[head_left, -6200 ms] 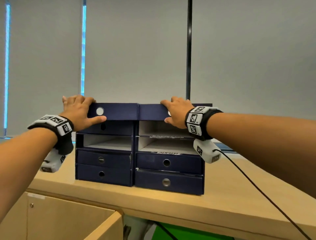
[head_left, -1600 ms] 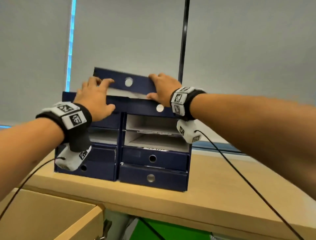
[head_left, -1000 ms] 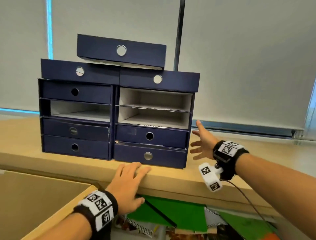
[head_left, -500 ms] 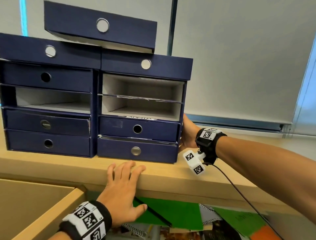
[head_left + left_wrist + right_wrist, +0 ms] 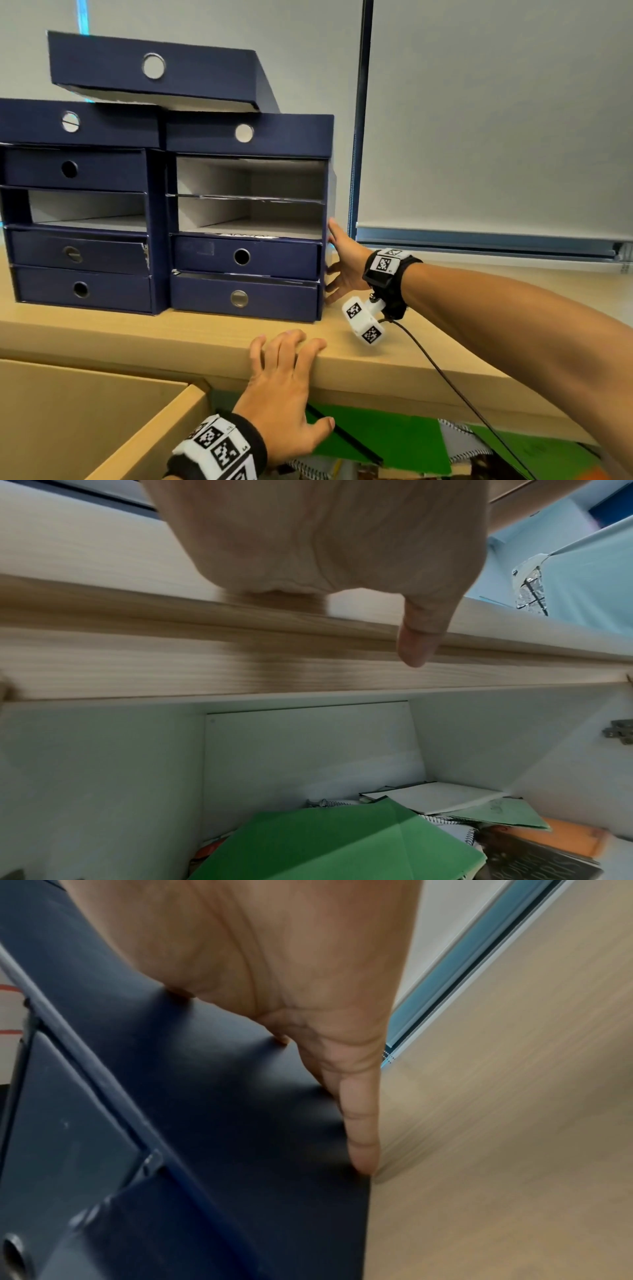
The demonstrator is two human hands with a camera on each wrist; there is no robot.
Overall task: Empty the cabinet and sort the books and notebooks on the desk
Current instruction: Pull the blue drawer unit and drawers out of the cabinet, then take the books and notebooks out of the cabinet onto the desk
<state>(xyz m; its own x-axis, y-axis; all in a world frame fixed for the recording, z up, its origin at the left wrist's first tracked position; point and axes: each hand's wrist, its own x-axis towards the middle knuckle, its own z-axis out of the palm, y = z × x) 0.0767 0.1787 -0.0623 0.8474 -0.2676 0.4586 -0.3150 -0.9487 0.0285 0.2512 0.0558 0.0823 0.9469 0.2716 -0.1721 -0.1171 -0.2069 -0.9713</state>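
**Clearing desk space before the cabinet is emptied**

Nearest, at 6 o'clock in the head view, the left hand (image 5: 284,387) lies flat on the front lip of the desk (image 5: 411,363), fingers straight and spread, thumb hanging below the edge; it holds nothing. Directly beneath it, in the open cabinet (image 5: 308,750), the books and notebooks (image 5: 342,840) lie in a loose heap: a green folder on top, spiral-bound pads and an orange cover toward 4 o'clock. None has come out yet, so the emptying step looks unstarted. They sit well below the left fingertips, apart from them.

Farther back, at 3 o'clock of the blue drawer unit (image 5: 246,219), the right hand (image 5: 342,263) presses its open palm and straight fingers flat against the unit's side wall, gripping nothing. I judge this as shoving the unit toward 9 o'clock to free desk surface for sorting.

A loose drawer (image 5: 154,73) rests tilted on top at 12 o'clock and could slip if the push is abrupt. Next, the left hand likely needs to drop into the cabinet and take the green folder first.
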